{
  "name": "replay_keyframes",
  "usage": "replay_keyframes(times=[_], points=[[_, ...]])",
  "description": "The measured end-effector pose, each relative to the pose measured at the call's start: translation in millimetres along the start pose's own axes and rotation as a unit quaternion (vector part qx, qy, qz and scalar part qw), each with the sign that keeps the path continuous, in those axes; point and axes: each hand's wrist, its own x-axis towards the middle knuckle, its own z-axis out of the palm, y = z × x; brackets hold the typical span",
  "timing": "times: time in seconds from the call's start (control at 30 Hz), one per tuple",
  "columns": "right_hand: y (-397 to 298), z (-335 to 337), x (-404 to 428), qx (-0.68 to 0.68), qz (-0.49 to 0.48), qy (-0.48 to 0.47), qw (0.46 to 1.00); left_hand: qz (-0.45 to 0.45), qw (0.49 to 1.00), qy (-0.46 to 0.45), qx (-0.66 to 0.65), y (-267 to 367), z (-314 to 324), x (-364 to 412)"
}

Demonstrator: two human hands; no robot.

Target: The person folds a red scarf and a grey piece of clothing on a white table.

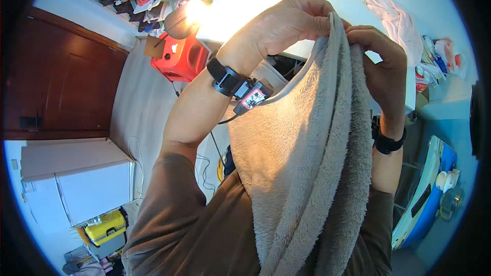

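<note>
A fluffy beige-grey towel or blanket [291, 142] hangs down in folds before my chest, lit brightly on its left side. My left hand [307, 19] pinches its hemmed top edge between thumb and fingers, above the white table [245, 7]. Close on the right, my right hand [381, 51] grips another part of the same top edge, its fingertips partly hidden behind the cloth. Each wrist wears a black strap, and the left one carries a small device with a cable.
A glowing lamp [182, 19] stands near a red plastic stool [182, 59] at the upper left. A pink cloth [395, 27] lies at the table's right side, beside assorted small items. Cables run over the floor. A yellow case [106, 227] sits at the lower left.
</note>
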Motion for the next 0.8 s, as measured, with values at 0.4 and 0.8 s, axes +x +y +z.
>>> replay_keyframes(times=[0.4,0.8], points=[[-6,-17,18,-0.107,-0.041,0.015,0.993,-0.015,0.98,-0.115,-0.159,-13,0,8],[-63,-23,38,-0.198,-0.082,-0.025,0.976,0.063,0.989,-0.05,-0.127,1,6,-1]])
